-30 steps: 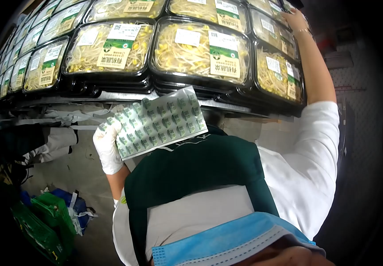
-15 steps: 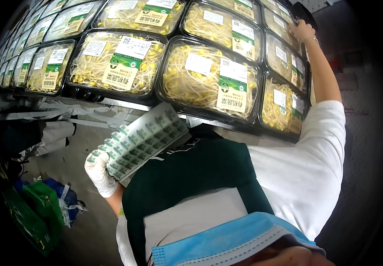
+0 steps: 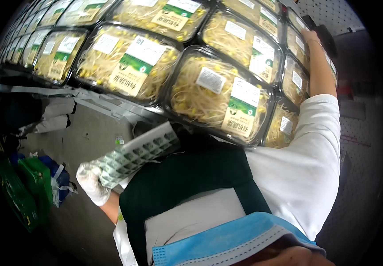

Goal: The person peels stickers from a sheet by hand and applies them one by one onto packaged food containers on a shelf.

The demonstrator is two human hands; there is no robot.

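head view. the label sheet (image 3: 139, 153) is located near left, between the body and the near edge of the packs. the left hand (image 3: 93, 182), gloved, is clenched on the near left end of the sheet and is the nearer hand. the right hand (image 3: 310, 36) is well apart, at the far right beside the end rows of packs; its fingers are partly hidden, so whether they are released or grasping cannot be told.

long axis of the sheet: from near left, at the grip, to far right. the free end points toward the near edge of the packs, left of the near sprout pack (image 3: 218, 95). the sheet is slightly curved, printed marks in rows. long axis of the near sprout pack: from far left to near right, crosswise to the sheet.
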